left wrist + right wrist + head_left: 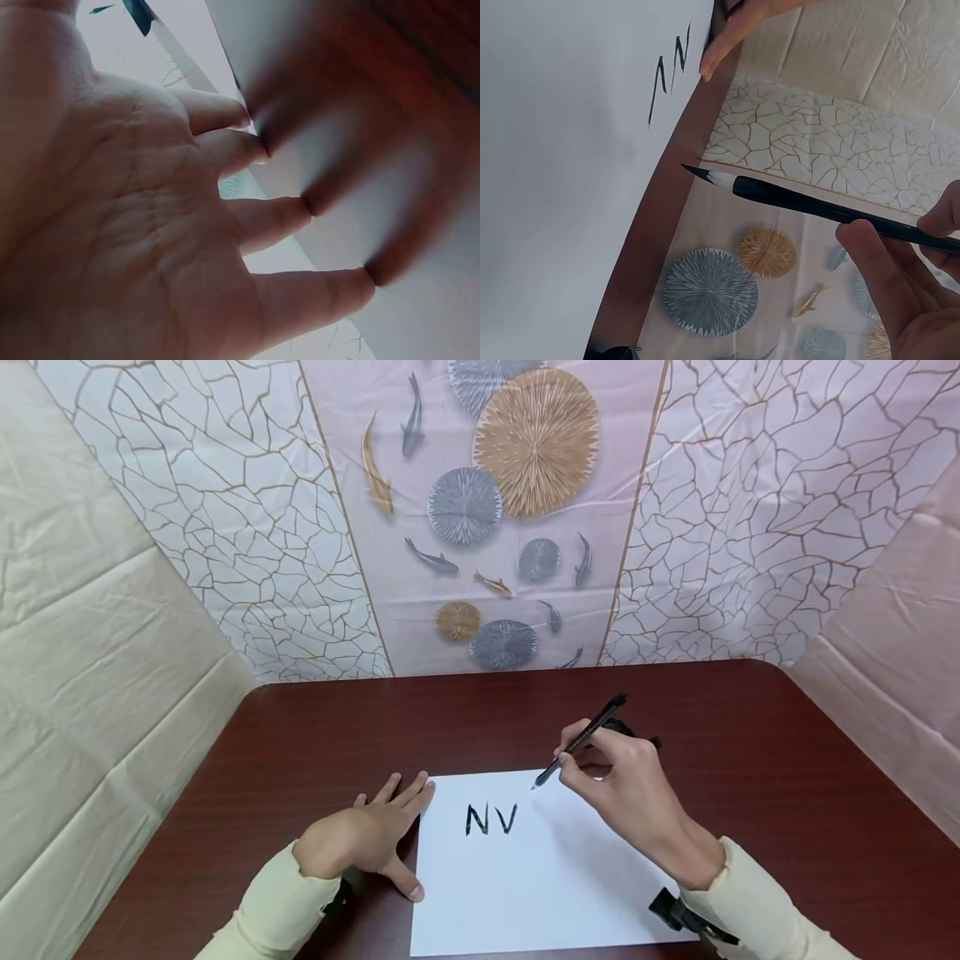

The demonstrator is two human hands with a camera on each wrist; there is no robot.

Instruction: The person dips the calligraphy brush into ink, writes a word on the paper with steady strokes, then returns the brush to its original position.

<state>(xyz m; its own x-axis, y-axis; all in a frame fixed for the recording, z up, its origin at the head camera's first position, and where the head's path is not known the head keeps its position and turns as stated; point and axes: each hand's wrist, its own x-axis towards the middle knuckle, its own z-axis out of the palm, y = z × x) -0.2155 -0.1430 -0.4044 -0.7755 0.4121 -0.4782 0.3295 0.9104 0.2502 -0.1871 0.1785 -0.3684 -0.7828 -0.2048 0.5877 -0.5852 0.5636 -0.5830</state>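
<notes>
Your right hand [637, 785] pinches the brush [791, 199] over the paper [510, 893]; your left hand [367, 833], fingers spread, touches its edge. Best land tip-first, lightly.

Two black capital letters, N [477, 820] and V [506, 828], side by side on the white sheet [517, 889]

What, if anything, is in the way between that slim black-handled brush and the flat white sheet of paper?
Nothing visible: the brush, pinched in the bare right hand, points at blank paper right of the black letters NV. The bare left hand lies at the paper's left edge, off to the side.
</notes>
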